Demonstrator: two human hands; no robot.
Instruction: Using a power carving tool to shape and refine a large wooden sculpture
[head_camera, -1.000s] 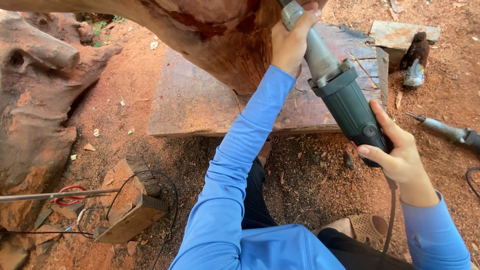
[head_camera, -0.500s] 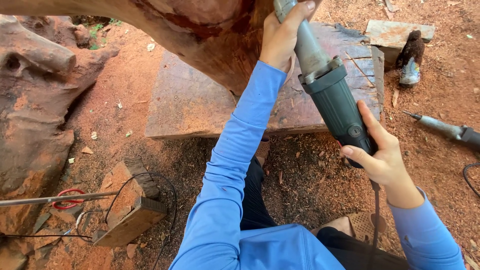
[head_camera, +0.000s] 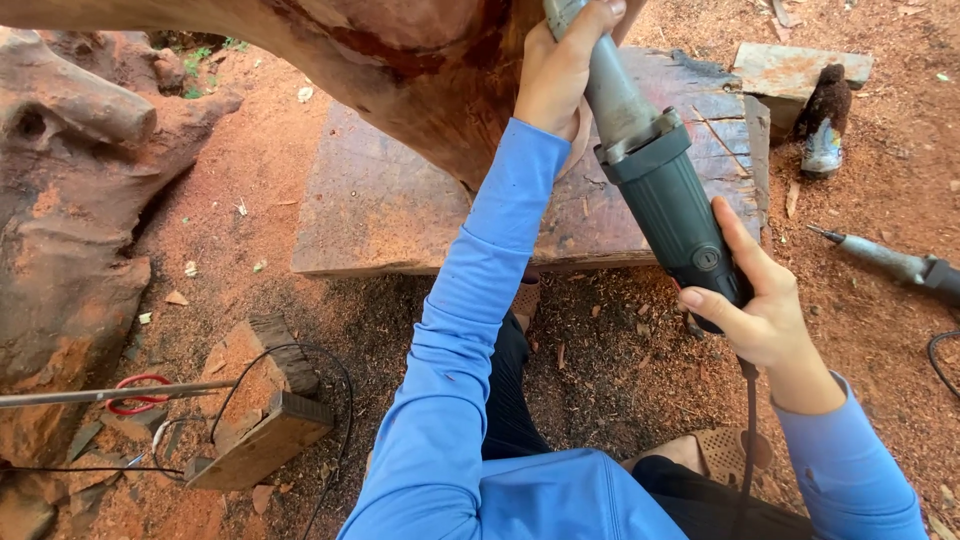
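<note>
Outdoors, over red sawdust-strewn ground, I watch both bare hands work a dark green power grinder against a large reddish log. My left hand is clenched round the tool's grey metal neck, close under the log's carved underside, with the blue sleeve running down toward the camera. My right hand grasps the rear of the grinder's body, fingers wrapped round the casing and thumb lying along its side; a black cord drops from the tool's tail below that hand. The grinder slants from the log down toward the person's lap, its working end hidden at the top edge of view, so I cannot tell whether it touches the wood.

Beneath the log lies a flat wooden slab, and the grinder passes in front of the slab's right end. Beyond that right end stand a smaller flat block and a dark worn brush. Right of the slab, well apart from the hands, a second grey power tool lies on the ground. Left of the slab rests a gnarled root stump; in front of the stump, a short wooden block sits among looped black wire, a thin metal rod and red-handled scissors.
</note>
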